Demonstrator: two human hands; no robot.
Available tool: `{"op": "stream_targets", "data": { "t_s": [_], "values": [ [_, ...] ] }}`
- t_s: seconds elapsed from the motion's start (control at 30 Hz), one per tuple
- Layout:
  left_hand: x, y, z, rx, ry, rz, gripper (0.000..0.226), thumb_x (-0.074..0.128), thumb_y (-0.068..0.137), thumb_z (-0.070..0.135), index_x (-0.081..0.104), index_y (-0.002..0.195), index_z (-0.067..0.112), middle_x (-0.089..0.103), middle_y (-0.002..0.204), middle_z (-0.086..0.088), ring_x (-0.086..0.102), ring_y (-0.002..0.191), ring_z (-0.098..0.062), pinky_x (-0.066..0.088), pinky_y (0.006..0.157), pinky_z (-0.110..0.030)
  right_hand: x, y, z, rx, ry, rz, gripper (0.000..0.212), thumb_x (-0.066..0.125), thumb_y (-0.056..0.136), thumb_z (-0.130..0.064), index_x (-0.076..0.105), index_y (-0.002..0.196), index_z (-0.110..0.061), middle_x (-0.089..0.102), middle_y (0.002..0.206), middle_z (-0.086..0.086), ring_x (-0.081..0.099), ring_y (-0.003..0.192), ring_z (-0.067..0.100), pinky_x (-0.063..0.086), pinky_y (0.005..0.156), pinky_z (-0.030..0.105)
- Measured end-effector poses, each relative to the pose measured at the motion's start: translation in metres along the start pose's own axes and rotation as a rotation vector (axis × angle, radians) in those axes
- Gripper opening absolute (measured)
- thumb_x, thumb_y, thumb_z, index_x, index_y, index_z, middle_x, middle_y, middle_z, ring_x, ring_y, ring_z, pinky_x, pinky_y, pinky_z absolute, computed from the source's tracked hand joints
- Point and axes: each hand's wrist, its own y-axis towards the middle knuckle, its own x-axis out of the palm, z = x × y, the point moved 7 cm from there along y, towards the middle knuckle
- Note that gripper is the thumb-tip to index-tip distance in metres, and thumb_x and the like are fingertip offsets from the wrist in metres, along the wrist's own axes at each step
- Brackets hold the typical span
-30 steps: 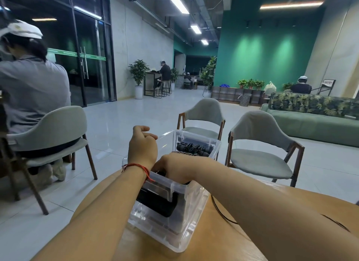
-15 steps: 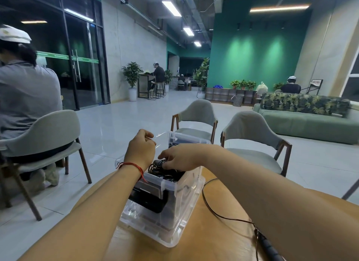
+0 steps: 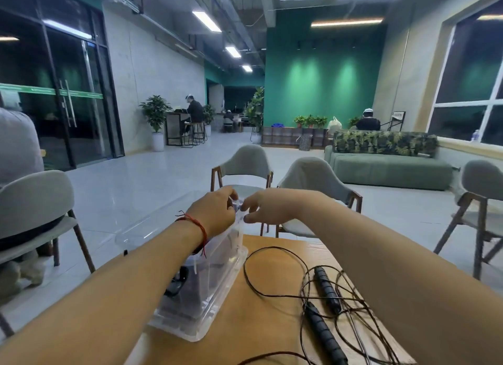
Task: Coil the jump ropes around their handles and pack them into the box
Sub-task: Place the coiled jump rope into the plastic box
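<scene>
Both of your hands meet at the far end of the clear plastic box (image 3: 206, 291), which sits on the wooden table (image 3: 261, 324) toward your 11 o'clock. Your left hand (image 3: 215, 212) has its fingers curled over the far rim. Your right hand (image 3: 262, 209) pinches that same rim between fingertips and thumb (the plastic is clear and the view is blurred there, so what exactly lies under the fingers is hard to make out). A clear lid (image 3: 152, 220) seems to stand off the box at its 9 o'clock side. Dark bundles (image 3: 177, 280) show through the walls and are probably ropes already packed.

One jump rope (image 3: 322, 334) lies loose on the table toward your 2 o'clock. Its two black ribbed handles (image 3: 326, 285) lie near each other, and its thin dark cord (image 3: 245, 269) sprawls in overlapping loops, one of them reaching close to the box's right wall.

Expect the cord to be light, limp and quick to snag on itself. Take the rope by the handles, which look stiff and grippy, holding both in one hand while the other winds the cord on under light tension. The box looks thin-walled and light, so it is likely to slide when you press a bundle in; steady it by the rim.
</scene>
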Motion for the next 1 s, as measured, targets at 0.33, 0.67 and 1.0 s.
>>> {"op": "stream_targets", "data": {
  "t_s": [0.33, 0.67, 1.0],
  "values": [
    [0.045, -0.019, 0.107, 0.171, 0.04, -0.164, 0.024, 0.06, 0.096, 0.016, 0.069, 0.116, 0.025, 0.074, 0.109, 0.004, 0.067, 0.098, -0.015, 0.059, 0.09, -0.034, -0.003, -0.12, 0.095, 0.178, -0.069, 0.042, 0.041, 0.055, 0.109, -0.045, 0.063, 0.146, -0.029, 0.065, 0.144, -0.006, 0.06, 0.129, 0.02, 0.044, 0.115, 0.04],
    [0.14, -0.071, 0.139, 0.211, 0.144, -0.376, 0.023, 0.061, 0.101, 0.037, 0.067, 0.123, 0.032, 0.069, 0.116, 0.007, 0.065, 0.103, -0.012, 0.058, 0.098, -0.036, 0.066, -0.201, 0.157, 0.355, -0.045, -0.054, 0.035, 0.063, 0.105, -0.039, 0.07, 0.138, -0.03, 0.068, 0.138, -0.008, 0.06, 0.128, 0.021, 0.044, 0.109, 0.035],
    [0.234, -0.088, 0.123, 0.197, 0.259, -0.546, 0.03, 0.059, 0.104, 0.034, 0.062, 0.134, 0.031, 0.066, 0.123, 0.003, 0.06, 0.112, -0.018, 0.051, 0.1, -0.035, 0.192, -0.197, 0.221, 0.515, 0.041, -0.188, 0.064, 0.062, 0.102, -0.035, 0.04, 0.161, -0.034, 0.05, 0.161, 0.001, 0.05, 0.143, 0.029, 0.047, 0.113, 0.043]
  ]
}}
